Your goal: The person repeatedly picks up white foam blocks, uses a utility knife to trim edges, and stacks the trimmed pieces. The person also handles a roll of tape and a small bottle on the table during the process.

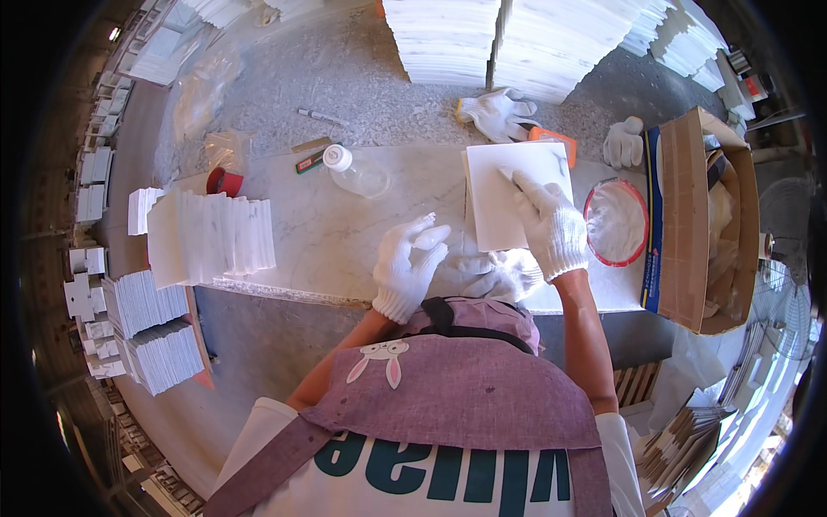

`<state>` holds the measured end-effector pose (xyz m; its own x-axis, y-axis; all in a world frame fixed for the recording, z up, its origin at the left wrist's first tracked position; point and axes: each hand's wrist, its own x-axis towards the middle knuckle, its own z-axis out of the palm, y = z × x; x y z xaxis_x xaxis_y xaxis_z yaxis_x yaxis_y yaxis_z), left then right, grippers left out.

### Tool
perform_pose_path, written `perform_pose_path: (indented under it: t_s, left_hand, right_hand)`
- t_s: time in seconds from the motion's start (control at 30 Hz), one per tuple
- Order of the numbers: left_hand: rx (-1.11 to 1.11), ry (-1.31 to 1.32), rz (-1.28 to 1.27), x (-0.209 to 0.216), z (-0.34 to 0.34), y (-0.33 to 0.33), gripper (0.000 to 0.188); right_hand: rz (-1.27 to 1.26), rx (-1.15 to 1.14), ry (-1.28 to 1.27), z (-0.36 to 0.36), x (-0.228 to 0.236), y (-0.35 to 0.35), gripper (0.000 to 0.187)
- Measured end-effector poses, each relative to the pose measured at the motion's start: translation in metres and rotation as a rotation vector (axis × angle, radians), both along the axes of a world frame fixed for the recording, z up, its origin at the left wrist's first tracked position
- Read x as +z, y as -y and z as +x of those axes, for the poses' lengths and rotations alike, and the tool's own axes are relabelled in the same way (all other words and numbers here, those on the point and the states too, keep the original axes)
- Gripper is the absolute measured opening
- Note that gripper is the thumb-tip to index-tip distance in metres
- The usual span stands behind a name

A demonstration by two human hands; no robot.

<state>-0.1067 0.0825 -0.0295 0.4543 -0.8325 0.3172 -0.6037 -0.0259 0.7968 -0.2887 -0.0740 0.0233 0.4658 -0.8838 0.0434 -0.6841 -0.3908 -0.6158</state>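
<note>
My right hand (550, 222), in a white knit glove, rests over a white square tile (493, 207) on the bench. Its fingers are bent together around a thin greyish thing, whose tip shows on the tile; its kind is too small to make out. Left of the tile, my left hand (407, 265), also gloved, hovers near the bench's front edge. Its fingers are curled but apart, with nothing between them. A loose white glove (482, 274) lies between my hands. To the right of my right hand sits a red-rimmed tub (617, 222) of white material.
A cardboard box (702, 224) stands on the right. Stacked white slabs (211, 237) stand at left, taller stacks (448, 39) at the back. A clear bottle (366, 177), a red cup (224, 182), an orange object (560, 142) and more gloves (500, 114) lie across the bench (301, 233).
</note>
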Motion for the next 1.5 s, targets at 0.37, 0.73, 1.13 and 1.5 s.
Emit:
perform_pose_path:
  t_s: [0.37,0.73,1.13,1.5]
  left_hand:
    - [-0.066,0.035,0.031,0.009,0.000,-0.004,0.042]
    - [-0.052,-0.059,0.033,0.027,-0.004,0.003,0.041]
    - [-0.097,-0.038,0.009,0.031,-0.005,0.005,0.042]
    - [-0.080,-0.056,0.005,0.040,-0.002,0.006,0.044]
  right_hand:
    - [0.067,0.069,-0.180,-0.006,0.016,-0.010,0.039]
    - [-0.032,0.063,-0.247,0.003,0.003,-0.006,0.037]
    - [-0.096,-0.026,-0.010,0.010,0.003,0.004,0.036]
    - [0.084,0.103,-0.100,-0.006,0.018,-0.008,0.035]
